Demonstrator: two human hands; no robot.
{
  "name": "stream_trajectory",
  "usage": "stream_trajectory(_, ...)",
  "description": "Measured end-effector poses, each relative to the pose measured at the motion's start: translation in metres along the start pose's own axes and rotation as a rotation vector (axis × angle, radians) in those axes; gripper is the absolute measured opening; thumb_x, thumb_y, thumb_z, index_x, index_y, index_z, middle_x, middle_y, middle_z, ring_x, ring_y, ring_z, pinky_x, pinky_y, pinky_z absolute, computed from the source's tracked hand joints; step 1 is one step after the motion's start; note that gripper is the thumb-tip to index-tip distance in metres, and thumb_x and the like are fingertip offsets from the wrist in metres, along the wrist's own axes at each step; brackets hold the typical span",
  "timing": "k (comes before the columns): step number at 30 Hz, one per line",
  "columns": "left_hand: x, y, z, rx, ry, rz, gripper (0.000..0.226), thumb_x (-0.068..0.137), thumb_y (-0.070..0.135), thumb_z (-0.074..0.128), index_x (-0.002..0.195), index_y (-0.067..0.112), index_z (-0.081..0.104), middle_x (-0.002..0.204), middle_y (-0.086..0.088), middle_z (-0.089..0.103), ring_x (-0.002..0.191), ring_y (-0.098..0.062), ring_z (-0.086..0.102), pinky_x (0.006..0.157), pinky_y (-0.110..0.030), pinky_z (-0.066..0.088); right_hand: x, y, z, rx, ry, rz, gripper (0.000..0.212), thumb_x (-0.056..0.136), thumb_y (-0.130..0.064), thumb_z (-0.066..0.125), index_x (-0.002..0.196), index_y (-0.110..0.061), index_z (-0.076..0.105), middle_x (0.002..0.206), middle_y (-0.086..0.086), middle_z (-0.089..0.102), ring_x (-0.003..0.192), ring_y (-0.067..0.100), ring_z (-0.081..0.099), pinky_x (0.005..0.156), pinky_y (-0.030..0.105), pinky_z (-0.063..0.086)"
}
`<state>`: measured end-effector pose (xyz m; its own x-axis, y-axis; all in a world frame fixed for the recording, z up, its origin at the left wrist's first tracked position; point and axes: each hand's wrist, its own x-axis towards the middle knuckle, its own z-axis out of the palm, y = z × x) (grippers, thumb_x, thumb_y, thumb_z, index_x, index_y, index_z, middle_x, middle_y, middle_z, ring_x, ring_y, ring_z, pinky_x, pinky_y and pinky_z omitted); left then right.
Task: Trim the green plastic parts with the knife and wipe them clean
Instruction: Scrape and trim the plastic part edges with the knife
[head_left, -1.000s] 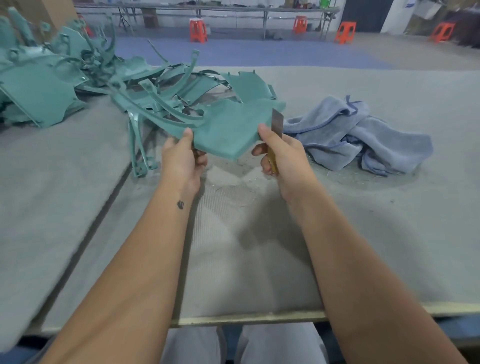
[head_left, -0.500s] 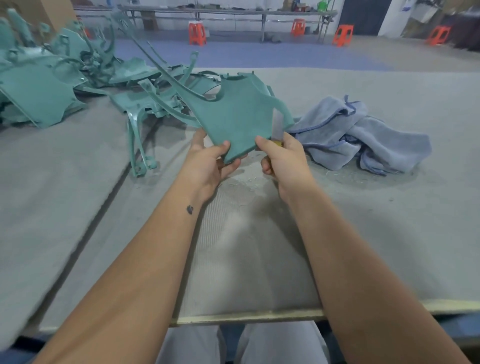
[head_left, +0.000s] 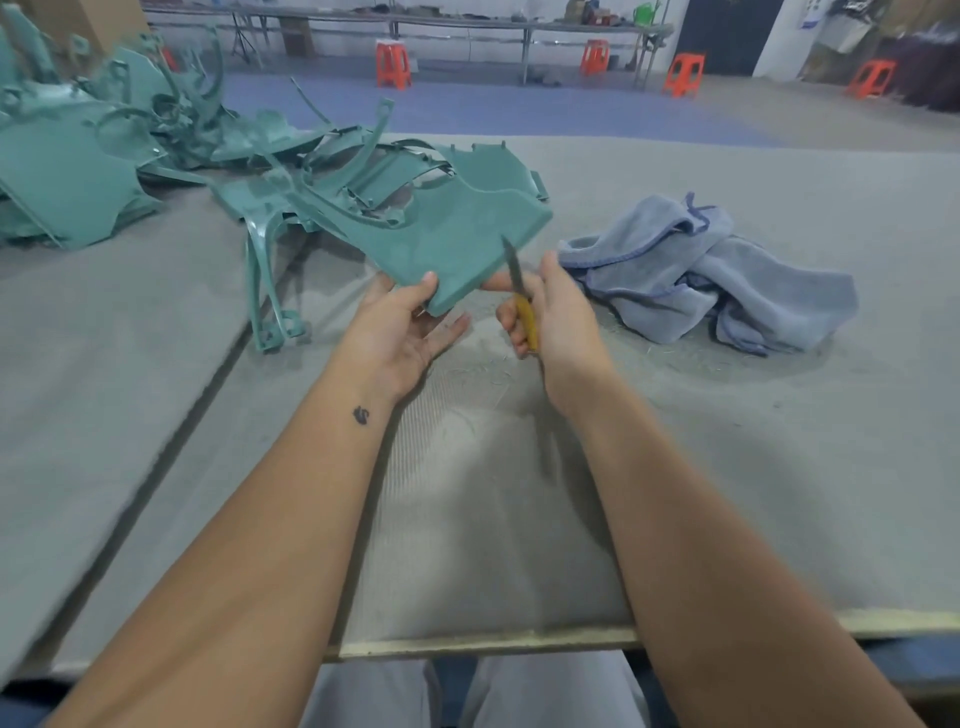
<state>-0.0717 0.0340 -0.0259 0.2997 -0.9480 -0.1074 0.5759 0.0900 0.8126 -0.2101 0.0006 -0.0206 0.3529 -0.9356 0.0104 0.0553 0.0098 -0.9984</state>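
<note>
Gripping green part (head_left: 457, 244), left hand (head_left: 402, 332); right hand (head_left: 558, 317) holds knife (head_left: 519, 291).

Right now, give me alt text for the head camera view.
The left hand holds a green plastic part while the right hand grips a yellow-handled knife at its edge. A blue cloth lies right.

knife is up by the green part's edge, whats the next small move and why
Probably draw the knife blade along the near right edge of the green part. The right hand grips the yellow handle with the blade tip at that edge, the left hand pinches the part's near corner to steady it, and shavings lie on the table below. The cloth can wait.
</note>
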Motion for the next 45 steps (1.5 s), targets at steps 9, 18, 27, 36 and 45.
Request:
stream_trajectory(9,-0.008,0.007,0.009,-0.183,-0.072,-0.225,0.016,0.096,0.008,0.049,0.099,-0.001,0.063,0.081,-0.011,0.072,0.068,-0.015,0.070,0.071,-0.025,0.059,-0.009,0.004,0.008,-0.264,-0.088,-0.372,0.024,0.096,-0.014,0.056,0.075,-0.022,0.062,0.066,-0.013,0.060,0.063,0.006,0.053,0.064,0.024,0.045)
stream_trajectory(18,-0.009,0.005,0.008,-0.197,-0.072,-0.275,0.022,0.099,0.008,0.042,0.101,-0.005,0.059,0.078,-0.018,0.072,0.064,-0.024,0.072,0.059,-0.032,0.061,-0.012,0.003,0.005,-0.263,-0.154,-0.317,0.016,0.092,-0.010,0.062,0.077,-0.010,0.066,0.050,0.000,0.051,0.040,0.001,0.042,0.043,0.013,0.034)
stream_trajectory(27,-0.006,0.001,0.005,-0.132,-0.109,-0.263,0.026,0.098,0.007,0.035,0.114,-0.004,0.052,0.092,-0.019,0.062,0.081,-0.026,0.061,0.071,-0.034,0.059,-0.005,0.013,0.000,-0.231,-0.232,-0.281,0.013,0.092,-0.009,0.063,0.081,-0.012,0.070,0.051,-0.001,0.053,0.044,0.002,0.044,0.044,0.015,0.035)
stream_trajectory(36,-0.004,-0.001,0.003,-0.170,-0.089,-0.266,0.023,0.095,0.004,0.037,0.095,-0.007,0.057,0.074,-0.019,0.068,0.065,-0.024,0.065,0.066,-0.032,0.059,-0.003,0.017,-0.005,-0.196,-0.252,-0.291,0.011,0.093,-0.007,0.061,0.087,-0.008,0.070,0.058,0.009,0.055,0.047,0.006,0.045,0.046,0.017,0.036)
stream_trajectory(45,-0.003,-0.001,0.008,-0.223,-0.052,-0.288,0.020,0.098,0.006,0.037,0.096,-0.005,0.054,0.085,-0.019,0.062,0.080,-0.027,0.061,0.060,-0.038,0.059,-0.005,0.016,-0.004,-0.186,-0.188,-0.349,0.015,0.093,-0.004,0.059,0.083,-0.010,0.069,0.059,0.010,0.054,0.044,0.005,0.042,0.045,0.017,0.034)
